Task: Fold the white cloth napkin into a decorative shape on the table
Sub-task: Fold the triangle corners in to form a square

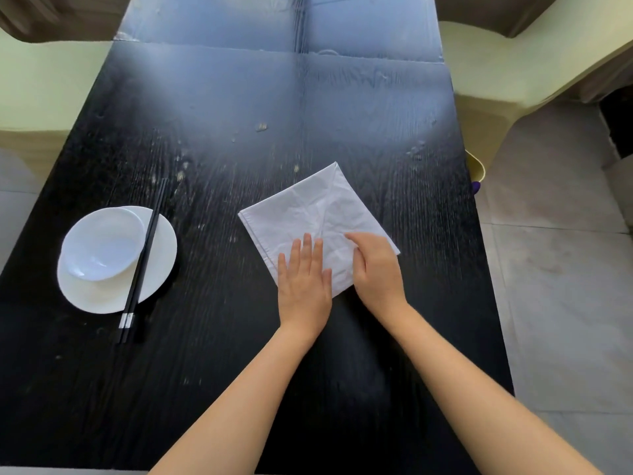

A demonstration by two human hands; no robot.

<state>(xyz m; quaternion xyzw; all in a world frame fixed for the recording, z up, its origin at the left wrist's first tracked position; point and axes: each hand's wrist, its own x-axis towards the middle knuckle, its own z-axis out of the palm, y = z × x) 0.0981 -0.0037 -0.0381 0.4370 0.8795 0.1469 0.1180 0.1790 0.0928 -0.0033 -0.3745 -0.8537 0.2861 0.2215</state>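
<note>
Napkin (318,207) lies under flat left hand (303,286), bent right hand (376,269).

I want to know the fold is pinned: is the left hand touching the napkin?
Touching. The head view shows the left hand lying flat, fingers straight, on the napkin.

This is a dining room set for a meal, though whether in a home or a restaurant cannot be told. A long black wood-grain table (212,337) fills the view, with pale moulded chairs (44,84) drawn up along its left and right sides. Near the left edge is one place setting: a white bowl (102,245) on a white plate (99,299), with black chopsticks (144,255) laid across the plate's right rim. A white cloth napkin (318,214) lies to its right. A grey tiled floor (555,269) shows on the right — brown curtains (34,15) hang at the far corners.
</note>
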